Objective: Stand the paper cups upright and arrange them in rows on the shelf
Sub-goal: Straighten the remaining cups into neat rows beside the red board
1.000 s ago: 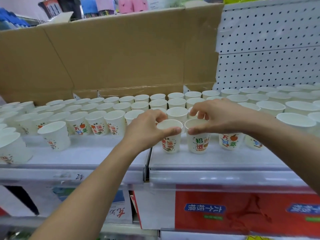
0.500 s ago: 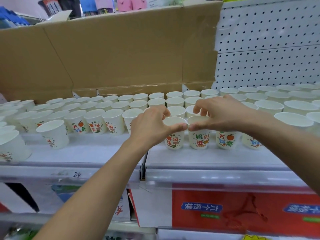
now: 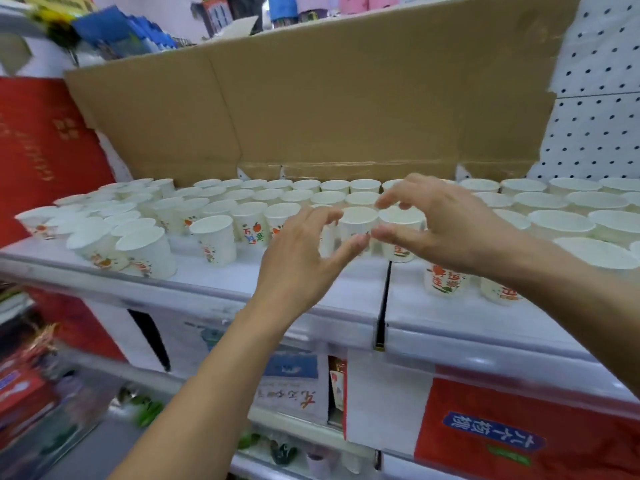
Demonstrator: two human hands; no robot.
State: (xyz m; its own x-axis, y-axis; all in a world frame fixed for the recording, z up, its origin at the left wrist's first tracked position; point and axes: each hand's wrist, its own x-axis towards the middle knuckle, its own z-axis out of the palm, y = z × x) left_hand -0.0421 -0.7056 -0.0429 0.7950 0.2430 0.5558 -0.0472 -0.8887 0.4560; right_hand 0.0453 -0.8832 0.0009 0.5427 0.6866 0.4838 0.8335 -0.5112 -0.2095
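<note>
The left hand [image 3: 304,258] and right hand [image 3: 450,223], fingers loose and grasping nothing, bracket two upright paper cups [image 3: 358,220] in the shelf [image 3: 311,306] rows, so I judge the next move is aligning the stray cups [image 3: 147,251] at the left.

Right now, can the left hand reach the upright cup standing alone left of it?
Probably yes: the left hand is open, and only bare shelf lies between it and the cup.
</note>
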